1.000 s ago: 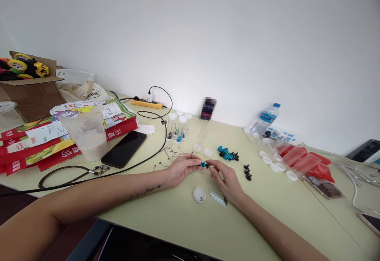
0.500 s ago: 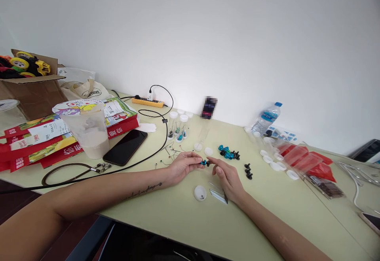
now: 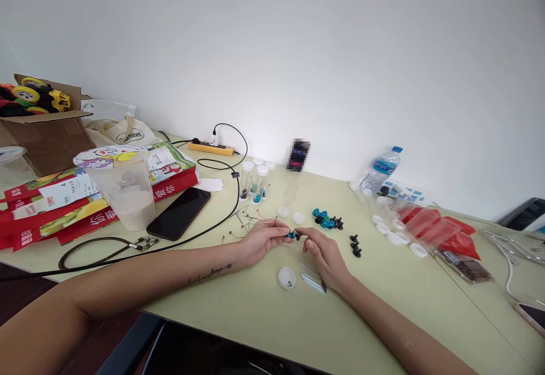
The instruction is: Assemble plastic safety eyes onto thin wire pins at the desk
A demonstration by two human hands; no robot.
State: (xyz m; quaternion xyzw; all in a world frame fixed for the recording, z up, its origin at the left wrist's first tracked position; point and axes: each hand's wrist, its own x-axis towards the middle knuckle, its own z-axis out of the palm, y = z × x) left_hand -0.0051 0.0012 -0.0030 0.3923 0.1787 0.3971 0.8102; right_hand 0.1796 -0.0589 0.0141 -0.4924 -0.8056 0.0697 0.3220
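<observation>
My left hand (image 3: 260,242) pinches a small blue-and-black plastic piece (image 3: 292,234) between thumb and fingertips, just above the table. The black, disc-like end of that piece points right, and the index fingertip of my right hand (image 3: 331,260) touches it. My right thumb stays apart from the piece. Below the hands, a white cap (image 3: 286,279) holds tiny bits, with several thin metal rods (image 3: 313,282) next to it. A cluster of blue and black pieces (image 3: 327,219) lies beyond my right hand, and several black pieces (image 3: 355,246) are to its right.
Clear tubes with white caps (image 3: 254,184) stand behind my left hand, near scattered pins (image 3: 242,220). A phone (image 3: 179,213), a drink cup (image 3: 128,193) and a black cable (image 3: 213,228) are at left. More tubes, red packets (image 3: 460,238) and a water bottle (image 3: 383,170) occupy the right.
My right index fingertip has moved slightly left, onto the black end of the piece. My left hand keeps its pinch almost in place.
</observation>
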